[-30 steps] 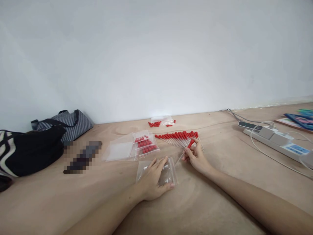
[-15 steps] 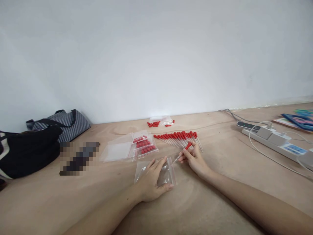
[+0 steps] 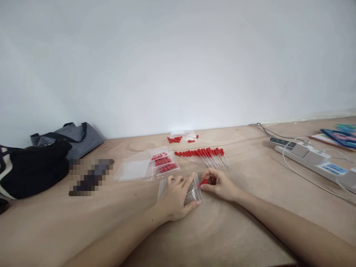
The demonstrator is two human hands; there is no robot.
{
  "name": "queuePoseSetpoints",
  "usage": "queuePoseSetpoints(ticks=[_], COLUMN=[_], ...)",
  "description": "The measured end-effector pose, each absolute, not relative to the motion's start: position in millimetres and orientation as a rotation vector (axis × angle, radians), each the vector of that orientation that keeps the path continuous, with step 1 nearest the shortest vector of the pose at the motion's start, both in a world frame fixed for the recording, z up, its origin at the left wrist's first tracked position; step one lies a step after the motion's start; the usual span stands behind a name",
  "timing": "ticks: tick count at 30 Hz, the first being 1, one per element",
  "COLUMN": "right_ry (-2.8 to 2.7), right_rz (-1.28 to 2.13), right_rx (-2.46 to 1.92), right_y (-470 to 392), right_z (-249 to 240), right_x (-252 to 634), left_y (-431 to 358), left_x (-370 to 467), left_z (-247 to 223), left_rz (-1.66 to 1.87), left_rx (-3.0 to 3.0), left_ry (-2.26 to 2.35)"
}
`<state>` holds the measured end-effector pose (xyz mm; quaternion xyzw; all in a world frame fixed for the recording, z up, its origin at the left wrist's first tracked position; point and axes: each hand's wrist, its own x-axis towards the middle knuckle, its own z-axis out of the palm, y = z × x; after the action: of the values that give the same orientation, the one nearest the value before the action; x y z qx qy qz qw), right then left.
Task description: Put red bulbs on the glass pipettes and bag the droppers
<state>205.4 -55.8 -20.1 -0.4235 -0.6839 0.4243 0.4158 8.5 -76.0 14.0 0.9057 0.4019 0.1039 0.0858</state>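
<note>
A clear zip bag [image 3: 197, 193] lies flat on the table in front of me. My left hand [image 3: 177, 197] rests on it, fingers stretched out and thumb near its right edge. Between the thumb and fingers of my right hand [image 3: 220, 184] is a dropper, pinched by its red bulb [image 3: 204, 182]. The dropper points left at the bag's open end, and its glass tube seems to be inside, partly hidden by my left hand. Beyond my right hand, several red-bulbed droppers [image 3: 208, 153] lie side by side in a row.
Zip bags with red-bulbed droppers [image 3: 168, 168] lie left of the row, beside flat bags [image 3: 132, 171]. Loose red bulbs and tubes [image 3: 174, 140] sit near the wall. At right are a power strip [image 3: 319, 159] and cables; at left, a black bag [image 3: 36, 168] and a striped bag [image 3: 83, 139].
My right hand has moved left and down, bringing the dropper from beside the row to the bag's mouth, its tube now going in. My left hand stays on the bag, shifted slightly right.
</note>
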Motion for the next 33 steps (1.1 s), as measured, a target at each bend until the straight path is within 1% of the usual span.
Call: queuePoseSetpoints(ticks=[3,6,12,15,20,26,29,33], right_ry=[-1.848,-1.912,-1.92,-1.856,-1.778,-1.825,-1.879,-1.841], right_rz=[1.052,1.008,0.958,1.02,1.158,1.101,0.882,0.353], right_rx=[-1.082,-1.078,-1.092,-1.09,-0.935,-1.033,-1.156,-1.648], right_y=[-54.4,-53.0,-53.4,-55.1,-55.6,-46.4,-31.8,-1.5], right_z=[-18.7,-18.3,-19.6,-21.1,-24.5,-26.8,-16.6,1.7], right_x=[210.6,211.8,210.2,208.3,199.0,199.8,214.9,223.6], left_y=[-74.9,-72.5,-72.1,-72.2,-69.6,-69.5,-70.2,-71.8], left_x=[5.7,-15.0,-55.5,-52.6,-43.0,-42.8,-42.8,-42.4], left_z=[21.3,30.3,28.5,22.5,19.2,20.1,21.1,22.9], left_rz=[0.256,0.194,0.17,0.217,0.249,0.223,0.214,0.222], left_rx=[2.618,2.479,2.571,2.575,2.575,2.576,2.577,2.559], left_ry=[1.161,1.079,1.055,1.066,1.065,1.097,1.115,1.115])
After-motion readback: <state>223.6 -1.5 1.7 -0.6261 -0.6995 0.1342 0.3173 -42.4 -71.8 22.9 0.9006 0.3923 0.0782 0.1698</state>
